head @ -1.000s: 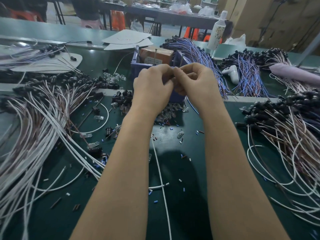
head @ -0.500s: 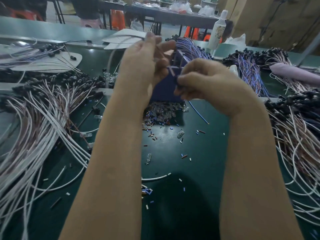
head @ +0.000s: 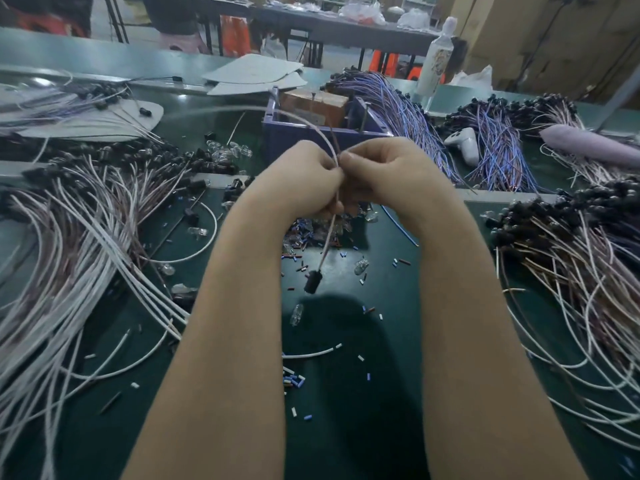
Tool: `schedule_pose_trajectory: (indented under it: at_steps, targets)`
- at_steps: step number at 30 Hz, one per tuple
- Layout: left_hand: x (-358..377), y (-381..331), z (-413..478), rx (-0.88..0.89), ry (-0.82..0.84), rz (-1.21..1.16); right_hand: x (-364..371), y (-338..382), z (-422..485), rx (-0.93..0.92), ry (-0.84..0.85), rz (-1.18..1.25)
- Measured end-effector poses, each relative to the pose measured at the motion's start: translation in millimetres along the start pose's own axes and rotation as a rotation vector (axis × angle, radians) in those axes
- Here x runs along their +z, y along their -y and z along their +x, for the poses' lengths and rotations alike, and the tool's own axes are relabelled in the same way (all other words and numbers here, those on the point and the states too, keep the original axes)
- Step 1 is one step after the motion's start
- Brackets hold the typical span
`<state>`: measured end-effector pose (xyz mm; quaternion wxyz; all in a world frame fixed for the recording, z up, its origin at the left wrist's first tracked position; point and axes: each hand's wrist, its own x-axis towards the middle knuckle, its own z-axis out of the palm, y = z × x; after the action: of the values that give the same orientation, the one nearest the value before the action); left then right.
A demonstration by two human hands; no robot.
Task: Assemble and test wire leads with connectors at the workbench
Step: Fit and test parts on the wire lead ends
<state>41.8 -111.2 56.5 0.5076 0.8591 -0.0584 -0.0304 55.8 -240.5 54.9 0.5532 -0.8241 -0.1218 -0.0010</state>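
Green bench top [head: 346, 427] lies nearest, well in front of the blue box [head: 298, 133]. It is dotted with tiny cut bits [head: 292, 379] of blue and white tube. A little closer to the box, a black connector [head: 312, 282] hangs in the air on the end of a thin pink wire lead [head: 328, 233]. Just in front of the box, the left hand [head: 308, 181] and the right hand [head: 391, 174] are pressed together. Both pinch that lead with curled fingers. The long end of the lead loops up over the box and away to its left.

What could go wrong? I think the connector may swing, because it dangles free. It could knock the little glass bulbs [head: 362, 266] on the bench in front of the box. The long loop could catch on the posts [head: 364, 112] sticking up from the box. If the pinch slips, the lead may fall among the big heap of white leads [head: 86, 244] left of the box and get lost. Behind the box, on its right, blue and purple wires [head: 398, 105] lie in another pile.
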Motion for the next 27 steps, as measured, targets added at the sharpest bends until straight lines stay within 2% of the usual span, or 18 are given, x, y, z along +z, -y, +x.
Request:
schedule_pose_trajectory:
  at_steps: [2,6,9,13,16,18,20,22,25,27]
  targets:
    - [0,3,0,-0.024,0.064,0.044,4,-5,3,0.026,-0.021,-0.096]
    - [-6,11,0,-0.023,0.173,0.264,10,-12,5,0.104,-0.009,-0.031]
    - [-13,15,0,-0.029,0.187,0.311,13,-15,6,0.132,0.046,0.061]
    - [-11,14,1,0.066,0.236,0.4,15,-18,3,0.124,0.11,0.112]
    - [-9,16,1,-0.036,0.222,0.356,12,-20,4,0.136,0.073,0.115]
    - [-10,20,3,-0.177,0.115,0.198,7,-20,3,0.151,0.065,0.145]
    - [-13,22,8,-0.248,-0.093,-0.11,3,-19,1,0.17,0.125,0.174]
    - [-15,22,11,-0.203,-0.328,-0.422,0,-18,-3,0.185,0.224,0.17]
    - [-14,21,12,-0.084,-0.491,-0.886,0,-19,-6,0.187,0.402,0.127]
    - [-16,24,11,-0.063,-0.58,-0.944,2,-19,-8,0.196,0.524,0.078]
